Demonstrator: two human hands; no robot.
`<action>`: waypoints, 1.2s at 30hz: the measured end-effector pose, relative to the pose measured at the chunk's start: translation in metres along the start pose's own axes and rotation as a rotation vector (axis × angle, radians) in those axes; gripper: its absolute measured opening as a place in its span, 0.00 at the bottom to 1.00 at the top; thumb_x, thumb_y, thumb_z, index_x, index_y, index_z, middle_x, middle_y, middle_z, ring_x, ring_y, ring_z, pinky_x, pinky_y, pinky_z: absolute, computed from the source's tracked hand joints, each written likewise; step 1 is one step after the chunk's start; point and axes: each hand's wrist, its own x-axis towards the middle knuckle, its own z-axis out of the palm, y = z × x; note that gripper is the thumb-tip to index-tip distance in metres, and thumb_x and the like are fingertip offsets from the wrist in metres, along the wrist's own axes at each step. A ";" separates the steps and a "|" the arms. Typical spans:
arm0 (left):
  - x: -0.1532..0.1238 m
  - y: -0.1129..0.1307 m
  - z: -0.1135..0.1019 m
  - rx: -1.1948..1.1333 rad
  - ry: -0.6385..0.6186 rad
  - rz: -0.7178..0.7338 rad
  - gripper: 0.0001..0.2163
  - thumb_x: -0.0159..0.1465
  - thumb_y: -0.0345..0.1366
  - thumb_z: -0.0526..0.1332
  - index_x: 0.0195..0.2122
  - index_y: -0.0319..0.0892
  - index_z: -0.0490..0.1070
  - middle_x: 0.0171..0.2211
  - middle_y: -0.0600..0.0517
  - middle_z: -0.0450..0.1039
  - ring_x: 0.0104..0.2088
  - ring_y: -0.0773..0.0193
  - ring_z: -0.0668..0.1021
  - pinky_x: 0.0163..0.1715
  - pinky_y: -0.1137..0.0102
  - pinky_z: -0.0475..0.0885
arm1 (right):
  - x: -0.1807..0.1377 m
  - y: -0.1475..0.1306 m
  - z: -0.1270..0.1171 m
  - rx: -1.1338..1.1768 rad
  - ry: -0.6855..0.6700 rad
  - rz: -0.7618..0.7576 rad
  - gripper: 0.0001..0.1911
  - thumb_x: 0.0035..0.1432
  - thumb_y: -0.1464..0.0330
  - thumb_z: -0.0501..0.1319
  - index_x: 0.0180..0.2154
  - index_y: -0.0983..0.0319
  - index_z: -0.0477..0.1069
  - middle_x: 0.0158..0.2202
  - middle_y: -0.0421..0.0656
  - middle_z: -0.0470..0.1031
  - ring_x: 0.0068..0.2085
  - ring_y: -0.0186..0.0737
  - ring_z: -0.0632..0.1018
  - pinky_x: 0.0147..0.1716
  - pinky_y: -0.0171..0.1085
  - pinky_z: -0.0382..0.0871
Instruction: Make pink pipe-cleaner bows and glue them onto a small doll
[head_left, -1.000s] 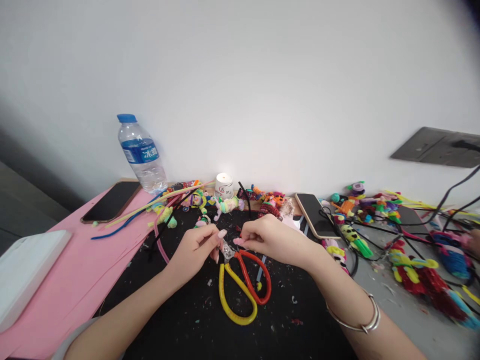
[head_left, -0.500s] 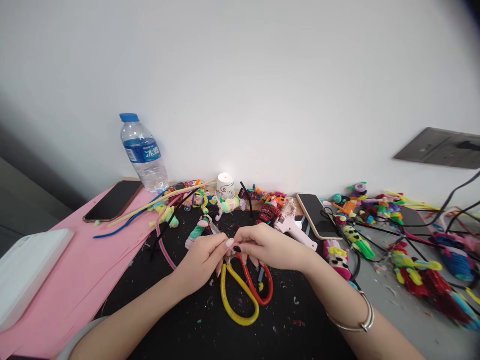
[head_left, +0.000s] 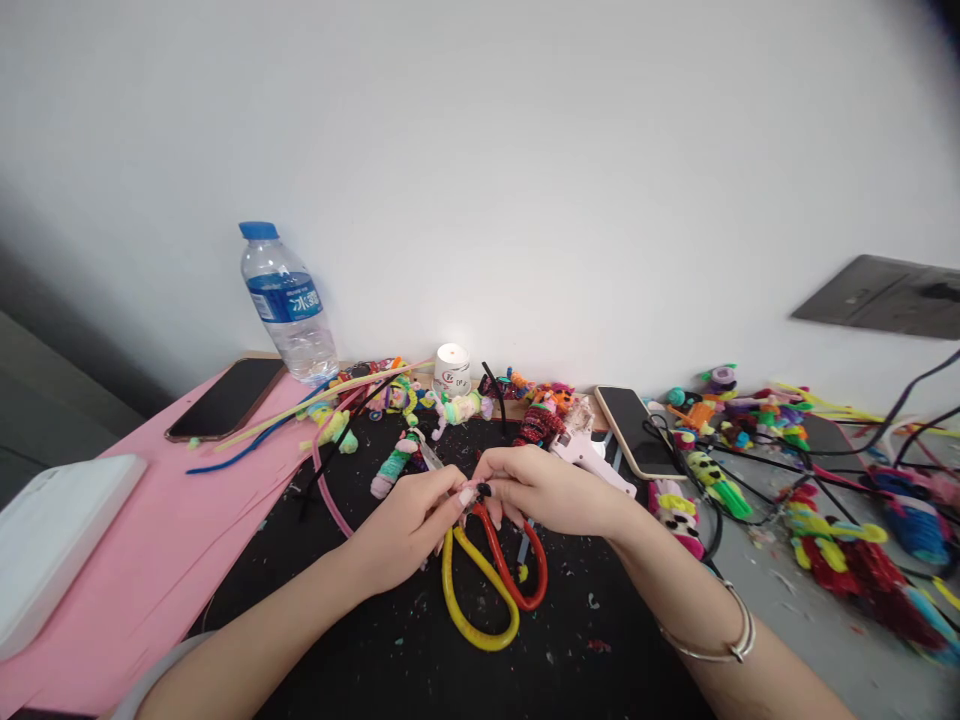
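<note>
My left hand (head_left: 409, 520) and my right hand (head_left: 551, 490) meet fingertip to fingertip over a black mat (head_left: 390, 640). Both pinch a tiny dark piece (head_left: 482, 490) that I cannot make out. Just below the fingers lie scissors (head_left: 491, 580) with one yellow and one red handle loop; their blades are hidden under my hands. A silver bangle (head_left: 720, 630) circles my right wrist. A pink and green pipe-cleaner figure (head_left: 394, 465) lies just beyond my left hand.
A water bottle (head_left: 289, 305), a dark phone (head_left: 225, 398) and a white box (head_left: 56, 540) sit on pink paper at left. A lit candle (head_left: 451, 370) stands by the wall. A white glue gun (head_left: 589, 455), a second phone (head_left: 634, 430), cables and several pipe-cleaner figures crowd the right.
My hands have drawn together and slightly toward me, now covering the scissor blades. The glue gun and the pink-green figure behind them have come into sight.
</note>
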 end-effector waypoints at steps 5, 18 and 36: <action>0.001 -0.003 0.001 0.018 0.023 0.005 0.14 0.65 0.39 0.48 0.27 0.42 0.65 0.17 0.57 0.62 0.20 0.68 0.66 0.24 0.73 0.60 | -0.001 -0.007 0.004 -0.129 0.117 0.013 0.10 0.53 0.79 0.48 0.29 0.63 0.65 0.21 0.37 0.72 0.22 0.29 0.70 0.19 0.27 0.59; 0.003 -0.011 0.004 0.116 0.107 -0.024 0.14 0.64 0.37 0.49 0.23 0.42 0.64 0.14 0.57 0.63 0.17 0.67 0.68 0.22 0.73 0.58 | 0.005 -0.003 0.029 -0.324 0.413 0.026 0.08 0.54 0.76 0.52 0.24 0.63 0.65 0.18 0.38 0.69 0.20 0.28 0.66 0.19 0.28 0.54; 0.002 -0.009 0.001 0.310 0.085 0.017 0.15 0.67 0.37 0.43 0.24 0.42 0.59 0.19 0.55 0.63 0.23 0.65 0.67 0.26 0.71 0.60 | 0.005 -0.003 0.032 -0.179 0.363 0.056 0.10 0.54 0.77 0.48 0.25 0.63 0.64 0.21 0.39 0.72 0.21 0.30 0.72 0.20 0.27 0.60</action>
